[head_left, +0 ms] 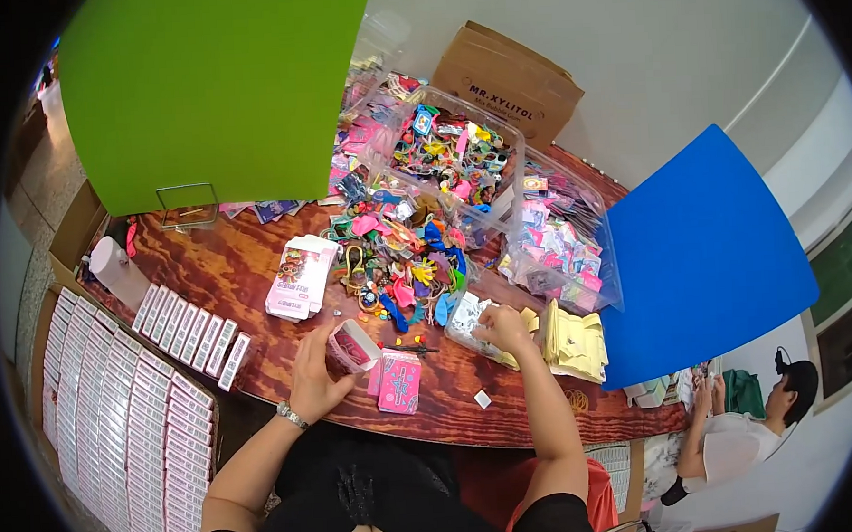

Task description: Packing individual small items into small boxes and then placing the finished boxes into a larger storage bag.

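My left hand (315, 377), with a watch at its wrist, holds a small open pink-and-white carton (355, 346), its open end tilted toward the right. My right hand (505, 327) dips into a clear tub of small white packets (468, 314). Its fingers are pinched together, and whatever is between them is hidden. Just right of the carton, pink printed packs (399, 383) lie on the table. A single white packet (482, 399) rests near the front edge. Behind my left hand stands a stack of flat pink-and-white cartons (301, 277).
A heap of small colourful toys (407, 257) covers the table's middle, with clear bins (522, 171) behind. Yellow paper packets (574, 343) lie right of the tub. Closed cartons (189, 331) line the left edge, above a full box (118, 403). Another person (738, 438) sits far right.
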`<state>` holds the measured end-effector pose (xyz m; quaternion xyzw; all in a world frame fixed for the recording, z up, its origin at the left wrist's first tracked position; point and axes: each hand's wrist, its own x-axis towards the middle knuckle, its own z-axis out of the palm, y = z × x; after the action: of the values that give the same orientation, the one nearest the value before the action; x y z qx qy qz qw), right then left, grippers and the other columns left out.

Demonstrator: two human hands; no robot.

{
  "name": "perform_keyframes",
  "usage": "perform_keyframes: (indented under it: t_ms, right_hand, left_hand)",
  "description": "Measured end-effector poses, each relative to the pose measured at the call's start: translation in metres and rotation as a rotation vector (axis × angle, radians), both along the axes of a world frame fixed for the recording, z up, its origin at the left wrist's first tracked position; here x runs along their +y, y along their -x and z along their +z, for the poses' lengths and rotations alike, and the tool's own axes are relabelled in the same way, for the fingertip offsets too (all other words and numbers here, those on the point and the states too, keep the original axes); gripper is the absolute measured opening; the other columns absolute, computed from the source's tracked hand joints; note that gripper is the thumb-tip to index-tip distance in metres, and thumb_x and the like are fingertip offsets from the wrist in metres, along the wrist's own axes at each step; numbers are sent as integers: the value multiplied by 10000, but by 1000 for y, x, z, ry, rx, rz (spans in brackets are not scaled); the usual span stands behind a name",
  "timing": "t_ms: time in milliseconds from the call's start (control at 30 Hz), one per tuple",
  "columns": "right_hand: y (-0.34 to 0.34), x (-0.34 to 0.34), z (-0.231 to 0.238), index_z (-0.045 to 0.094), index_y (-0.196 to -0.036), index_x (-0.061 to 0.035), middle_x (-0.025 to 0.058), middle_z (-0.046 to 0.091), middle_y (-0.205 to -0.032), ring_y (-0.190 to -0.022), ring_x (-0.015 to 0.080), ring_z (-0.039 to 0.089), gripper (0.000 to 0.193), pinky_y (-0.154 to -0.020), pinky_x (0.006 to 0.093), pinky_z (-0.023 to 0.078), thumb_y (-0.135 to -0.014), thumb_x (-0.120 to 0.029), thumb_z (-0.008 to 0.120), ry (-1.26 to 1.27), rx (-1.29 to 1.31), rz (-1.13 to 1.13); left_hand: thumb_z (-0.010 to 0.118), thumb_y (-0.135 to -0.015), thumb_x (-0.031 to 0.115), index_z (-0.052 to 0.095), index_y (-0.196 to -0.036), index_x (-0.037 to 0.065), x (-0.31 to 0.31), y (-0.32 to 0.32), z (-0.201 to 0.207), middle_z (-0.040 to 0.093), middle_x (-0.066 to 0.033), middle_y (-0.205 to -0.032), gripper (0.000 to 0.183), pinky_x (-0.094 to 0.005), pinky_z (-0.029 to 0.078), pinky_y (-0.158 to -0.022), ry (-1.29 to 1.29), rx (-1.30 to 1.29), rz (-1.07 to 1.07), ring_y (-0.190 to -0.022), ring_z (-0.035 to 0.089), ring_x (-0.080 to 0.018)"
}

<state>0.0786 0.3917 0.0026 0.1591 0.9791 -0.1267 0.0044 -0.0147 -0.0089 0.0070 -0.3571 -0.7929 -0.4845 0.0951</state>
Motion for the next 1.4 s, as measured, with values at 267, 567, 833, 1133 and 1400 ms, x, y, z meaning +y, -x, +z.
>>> perform_keyframes:
  t_ms: [267, 567, 833, 1133, 1400]
  right_hand:
    - [-6, 21, -15, 689, -900, -55, 90, 708, -771, -683, 197, 676, 235, -641, 345, 516, -807, -246, 789, 268, 120, -17]
    - [9, -12, 3, 687, -1073, -112, 95, 721, -810, -769, 249, 701, 331, -710, 406, 539, -812, -290, 785, 79, -52, 6]
    - [8, -5, -4, 706, -966, -102, 92, 705, -797, -755, 242, 692, 208, -689, 392, 532, -843, -260, 760, 65, 185, 39]
    - [-25, 20, 43, 672, -1008, -77, 89, 692, -798, -739, 218, 661, 251, -681, 346, 521, -831, -228, 765, 261, -11, 3]
    - [-30, 21, 24, 713, -1068, -103, 143, 732, -967, -898, 326, 703, 285, -799, 437, 554, -808, -217, 726, -21, -176, 11]
  left_hand:
    - [850, -662, 176, 451, -1383, -13, 6, -2, -2, 562, -210, -1277, 845, -450, 439, -1017, 36, -19, -42, -1183, 548, -396]
    - [839, -655, 175, 449, -1389, -7, 3, -4, -1, 560, -206, -1278, 851, -450, 436, -1008, 27, -26, -47, -1175, 549, -392]
    - [864, -649, 166, 437, -1389, -20, 1, -6, -3, 551, -227, -1291, 875, -468, 437, -1023, 46, -38, -68, -1195, 535, -403]
    - [864, -650, 166, 451, -1370, -22, 0, -6, -4, 552, -223, -1285, 851, -466, 441, -1023, 53, -59, -67, -1194, 534, -403]
    - [853, -651, 164, 454, -1378, -15, 1, -6, -4, 560, -212, -1273, 848, -454, 438, -1017, 35, -46, -64, -1183, 541, -394]
